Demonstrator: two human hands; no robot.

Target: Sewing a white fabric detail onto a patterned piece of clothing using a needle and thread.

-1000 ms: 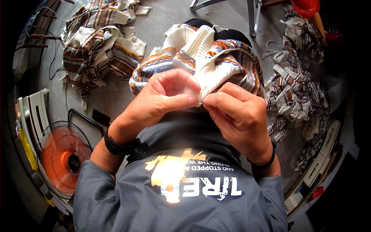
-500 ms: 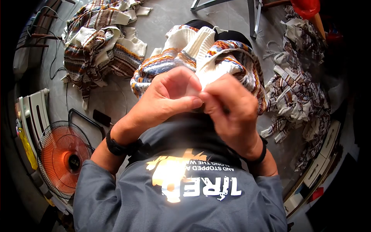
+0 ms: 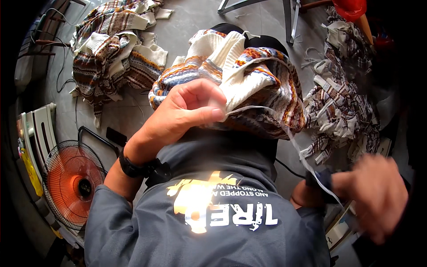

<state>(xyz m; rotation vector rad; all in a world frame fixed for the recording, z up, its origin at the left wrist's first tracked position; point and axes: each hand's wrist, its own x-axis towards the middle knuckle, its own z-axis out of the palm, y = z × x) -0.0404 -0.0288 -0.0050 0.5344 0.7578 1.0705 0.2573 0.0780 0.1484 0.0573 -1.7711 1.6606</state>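
A knit sweater (image 3: pixel 258 82) with white ribbing and orange, blue and brown patterned bands lies bunched over my lap. My left hand (image 3: pixel 198 104) pinches the white edge of the sweater between thumb and fingers. From that pinch a thin white strand (image 3: pixel 296 144) runs across the sweater and down to the right, past my right wrist. My right hand (image 3: pixel 378 196) is far out at the lower right, smeared by motion; its fingers look curled, but whether it grips the strand cannot be seen.
Similar sweaters (image 3: pixel 118 58) lie heaped on the floor at the far left. Brown and white knit pieces (image 3: pixel 340 111) are piled on the right. A fan (image 3: pixel 74 184) with an orange glow stands at the left. Metal legs (image 3: pixel 289 20) and a red container (image 3: pixel 350 9) are at the back.
My right hand has left the sweater edge beside my left hand and swung out to the lower right. The white strand now stretches that way. My left hand stays nearly in place.
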